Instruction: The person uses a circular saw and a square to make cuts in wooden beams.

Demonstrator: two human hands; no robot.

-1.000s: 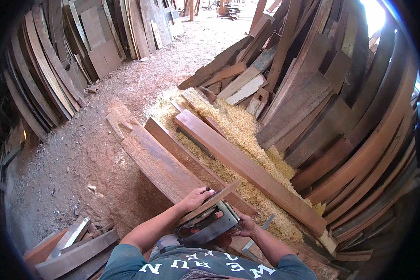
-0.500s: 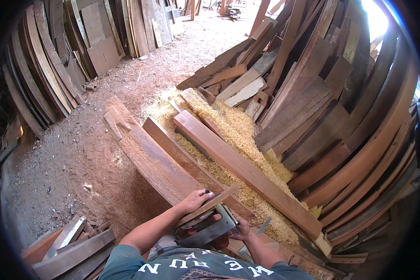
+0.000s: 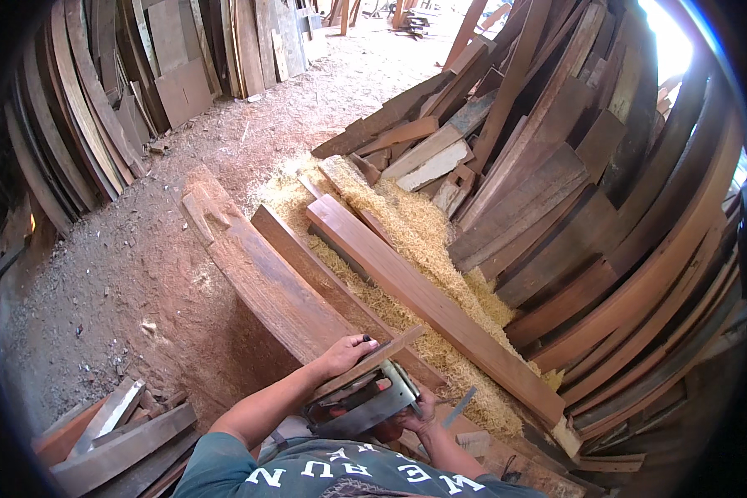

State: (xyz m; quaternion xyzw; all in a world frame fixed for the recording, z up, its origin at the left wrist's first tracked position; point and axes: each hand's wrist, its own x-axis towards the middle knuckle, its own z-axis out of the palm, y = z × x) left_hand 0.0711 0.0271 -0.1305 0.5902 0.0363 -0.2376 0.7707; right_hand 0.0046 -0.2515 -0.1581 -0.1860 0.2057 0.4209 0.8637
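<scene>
Close to my body I hold a power tool with a grey metal plate and frame and red parts inside; its exact kind is unclear. Along its far side lies a narrow wooden strip, tilted up toward the right. My left hand is closed over the strip's far edge, with a small black piece by the fingertips. At the tool's right end, my right hand is wrapped around its side, the fingers partly hidden behind it. Just beyond both hands is a thick reddish beam.
A second plank and a smooth squared beam run alongside over pale wood shavings. Stacked boards lean on the right, more boards at the far left. Offcuts lie at the lower left. A thin metal strip is beside my right hand.
The view has shifted slightly. Both hands keep their grip on the tool and the wooden strip, with little visible movement.
</scene>
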